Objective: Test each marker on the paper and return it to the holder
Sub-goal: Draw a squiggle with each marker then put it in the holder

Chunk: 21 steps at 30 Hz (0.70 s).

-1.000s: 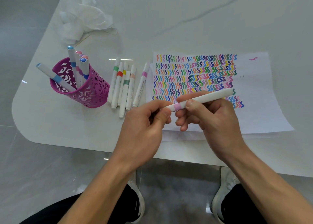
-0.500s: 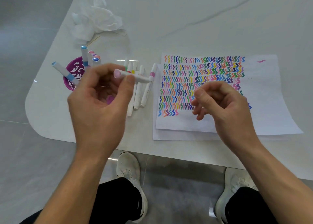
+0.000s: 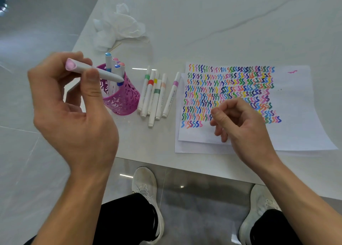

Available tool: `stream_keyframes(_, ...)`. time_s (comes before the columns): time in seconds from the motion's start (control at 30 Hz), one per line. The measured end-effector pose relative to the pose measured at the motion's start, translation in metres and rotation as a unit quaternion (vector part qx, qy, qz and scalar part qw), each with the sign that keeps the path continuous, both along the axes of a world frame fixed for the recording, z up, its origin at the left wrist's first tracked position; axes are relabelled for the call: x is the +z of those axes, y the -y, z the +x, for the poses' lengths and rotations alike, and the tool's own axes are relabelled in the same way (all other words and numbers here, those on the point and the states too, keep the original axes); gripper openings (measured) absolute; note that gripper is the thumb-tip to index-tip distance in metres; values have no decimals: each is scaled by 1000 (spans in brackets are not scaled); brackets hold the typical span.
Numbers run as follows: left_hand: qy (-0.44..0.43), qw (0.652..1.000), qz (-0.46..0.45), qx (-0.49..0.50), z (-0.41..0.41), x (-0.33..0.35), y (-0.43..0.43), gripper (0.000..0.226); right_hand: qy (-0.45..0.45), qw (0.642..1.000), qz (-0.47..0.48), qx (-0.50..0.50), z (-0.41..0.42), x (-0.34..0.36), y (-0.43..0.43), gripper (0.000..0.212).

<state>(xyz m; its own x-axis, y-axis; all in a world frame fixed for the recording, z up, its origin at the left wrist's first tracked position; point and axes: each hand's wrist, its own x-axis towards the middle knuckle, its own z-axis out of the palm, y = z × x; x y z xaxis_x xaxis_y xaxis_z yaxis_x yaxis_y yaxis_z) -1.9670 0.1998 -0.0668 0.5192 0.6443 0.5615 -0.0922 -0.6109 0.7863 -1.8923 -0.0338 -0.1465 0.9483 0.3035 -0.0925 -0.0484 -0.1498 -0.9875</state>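
Note:
My left hand grips a white marker with a pink cap, held level in front of the magenta cut-out holder, its far end over the holder's rim. Several capped markers stand in the holder. Several more markers lie side by side on the table between the holder and the paper, which is covered with rows of coloured squiggles. My right hand hovers over the paper's lower left part, fingers loosely curled, holding nothing.
A crumpled white tissue lies at the back of the white table, behind the holder. The table's front edge runs just below the paper. My legs and white shoes show under the glass part.
My left hand has carried the pink marker left and up to the holder. The right hand, which let go of it earlier, stays over the paper.

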Motion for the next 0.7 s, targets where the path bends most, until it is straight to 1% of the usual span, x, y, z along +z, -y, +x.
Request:
stream_keyframes(0.07,-9,1000,29,3,1,-2,-4,20,0,1000,-2,-1,1,-2,0,23)
stream_keyframes(0.13,-33,998,49,11,2,-5,-7,16,1,1000,-2,-1,2,-3,0,16)
stream_keyframes(0.37,-144,983,105,36,7,-18,-12,25,3,1000,-2,-1,2,-3,0,10)
stream_keyframes(0.5,-206,971,111,47,12,-23,-16,26,4,1000,-7,1,1,-1,0,10)
stream_keyframes(0.7,-243,959,132,69,19,-24,-10,29,1,1000,-14,-1,2,1,0,10)
